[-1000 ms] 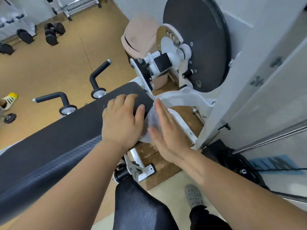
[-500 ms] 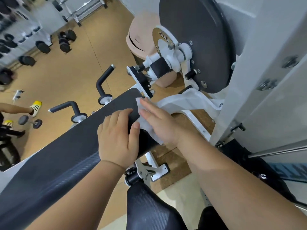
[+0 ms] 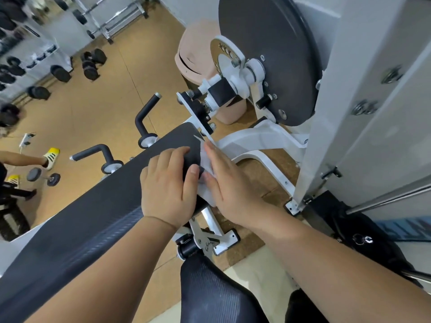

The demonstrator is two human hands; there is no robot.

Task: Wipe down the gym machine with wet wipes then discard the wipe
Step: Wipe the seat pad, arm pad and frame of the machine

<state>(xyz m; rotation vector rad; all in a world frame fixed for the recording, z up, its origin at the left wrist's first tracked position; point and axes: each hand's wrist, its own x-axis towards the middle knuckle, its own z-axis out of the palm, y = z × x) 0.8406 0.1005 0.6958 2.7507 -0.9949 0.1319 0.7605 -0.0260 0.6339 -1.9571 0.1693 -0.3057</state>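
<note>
Head view, near to far. The left hand (image 3: 168, 186) lies palm-down on the black pad (image 3: 93, 206) of the gym machine, fingers relaxed and spread on its top near the end, thumb beside the pad's edge. The right hand (image 3: 231, 187), just beside it, has straight, closed fingers pressing a white wet wipe (image 3: 207, 163) flat against the pad's end face; neither hand grips anything. Most of the wipe is hidden under the right palm, with only its margins showing. Beyond the hands are the white frame (image 3: 256, 138) and the dark disc (image 3: 268, 54), cut off at the top edge. A pink bin (image 3: 198, 54) is partly hidden behind the pivot. Far dumbbells (image 3: 91, 64) are blurred.
</note>
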